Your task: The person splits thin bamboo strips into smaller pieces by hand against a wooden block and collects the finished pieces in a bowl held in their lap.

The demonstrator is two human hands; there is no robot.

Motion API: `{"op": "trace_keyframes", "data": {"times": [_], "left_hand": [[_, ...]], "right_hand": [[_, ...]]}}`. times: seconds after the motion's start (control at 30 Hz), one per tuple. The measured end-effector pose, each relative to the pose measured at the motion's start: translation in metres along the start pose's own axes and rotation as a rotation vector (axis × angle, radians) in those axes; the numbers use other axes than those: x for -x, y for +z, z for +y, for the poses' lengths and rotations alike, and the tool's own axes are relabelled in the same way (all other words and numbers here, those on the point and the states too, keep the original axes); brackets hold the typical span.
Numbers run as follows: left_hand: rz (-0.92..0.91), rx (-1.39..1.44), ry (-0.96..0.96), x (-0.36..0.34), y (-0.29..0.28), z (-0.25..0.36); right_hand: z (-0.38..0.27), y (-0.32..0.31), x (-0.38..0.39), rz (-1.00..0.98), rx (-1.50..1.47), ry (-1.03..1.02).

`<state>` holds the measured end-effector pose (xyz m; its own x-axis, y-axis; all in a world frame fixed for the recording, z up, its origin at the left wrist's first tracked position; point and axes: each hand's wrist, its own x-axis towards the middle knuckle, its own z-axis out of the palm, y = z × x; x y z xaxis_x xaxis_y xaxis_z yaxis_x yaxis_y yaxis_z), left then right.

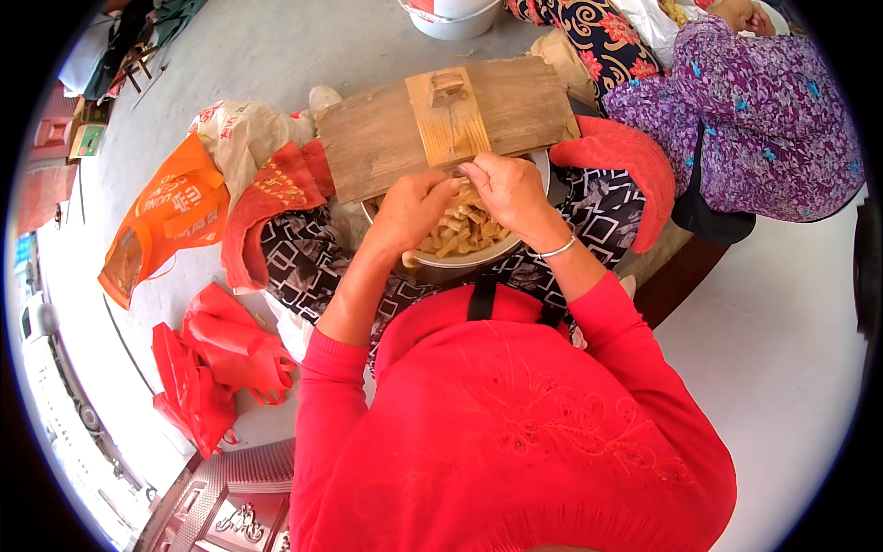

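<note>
A broad wooden board (368, 138), with a paler strip and a small wooden block (448, 86) on it, lies across a metal basin (474, 258) at my lap. Pale yellow, strip-like pieces (467, 228) fill the part of the basin that shows. Over them, at the board's near edge, my left hand (414, 210) is closed, fingers curled inward. Close beside it, my right hand (511, 193) is closed too, thumb and fingers pinched together by the pale strip. Whatever either hand grips is too small or hidden to make out.
Red cloths (625, 156) drape over my patterned trousers. An orange bag (170, 216), a whitish bag (244, 129) and red bags (216, 354) are on the left. At the right sits another person in a purple floral top (763, 115). A white bucket (451, 23) stands beyond the board.
</note>
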<state>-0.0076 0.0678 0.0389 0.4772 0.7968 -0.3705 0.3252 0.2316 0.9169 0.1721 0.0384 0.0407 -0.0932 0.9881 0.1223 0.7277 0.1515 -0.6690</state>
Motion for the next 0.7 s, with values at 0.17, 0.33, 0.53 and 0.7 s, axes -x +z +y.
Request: {"op": "trace_keyframes", "data": {"times": [0.17,0.33,0.53,0.7], "left_hand": [[0.024,-0.058,0.125,-0.009,-0.001,-0.02],[0.076,0.502,0.05,0.009,0.025,-0.01],[0.154,0.644,-0.01,0.001,0.03,-0.013],[0.099,0.613,-0.164,-0.002,0.049,-0.019]], "right_hand": [[-0.019,-0.012,0.023,-0.685,-1.036,0.416],[-0.029,-0.004,0.036,-0.449,-1.654,0.457],[-0.029,0.003,0.038,-0.252,-0.97,0.215],[-0.022,-0.006,0.039,-0.211,-0.909,0.218]]}}
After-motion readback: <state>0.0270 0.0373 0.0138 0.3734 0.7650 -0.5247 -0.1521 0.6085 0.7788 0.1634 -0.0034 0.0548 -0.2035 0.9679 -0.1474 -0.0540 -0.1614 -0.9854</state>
